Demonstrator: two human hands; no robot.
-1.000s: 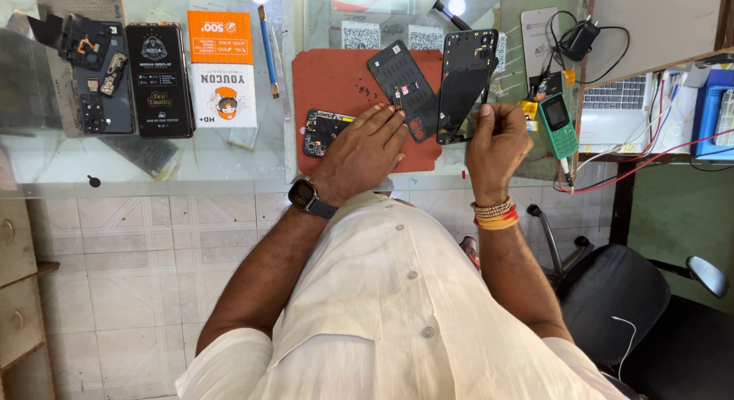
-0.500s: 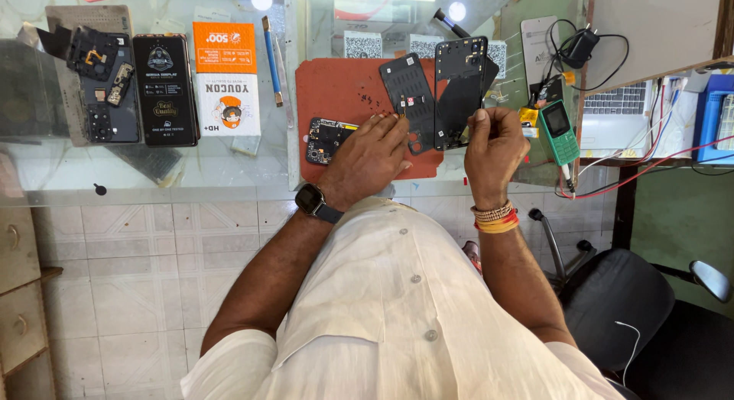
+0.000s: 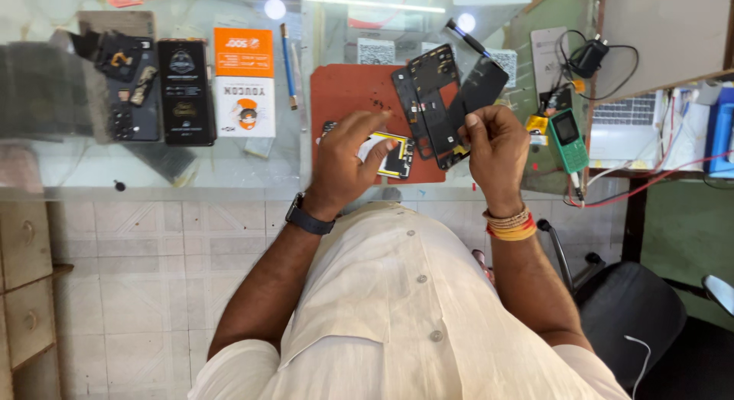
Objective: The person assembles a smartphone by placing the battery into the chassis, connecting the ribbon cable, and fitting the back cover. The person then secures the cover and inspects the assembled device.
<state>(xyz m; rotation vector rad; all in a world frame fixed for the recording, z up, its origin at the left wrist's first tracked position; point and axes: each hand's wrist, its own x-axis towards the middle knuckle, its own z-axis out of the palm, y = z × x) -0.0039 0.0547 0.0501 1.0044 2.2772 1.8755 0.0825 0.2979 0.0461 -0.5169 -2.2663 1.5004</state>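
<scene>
The phone frame (image 3: pixel 432 102) stands tilted over the red mat (image 3: pixel 348 102) on the counter (image 3: pixel 229 159), pinched at its lower edge by my right hand (image 3: pixel 497 144). It looks light, thin and brittle, so I grip the edges. My left hand (image 3: pixel 348 159) presses the opened phone (image 3: pixel 394 152).

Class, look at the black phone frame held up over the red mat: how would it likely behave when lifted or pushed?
The black phone frame is thin with large cut-outs, so probably light and slightly flexible. The right hand grips it near one end, hinting at little weight. Its thin rails look easy to bend or crack. Being flat, it would likely slide on the red mat, not roll.
</scene>
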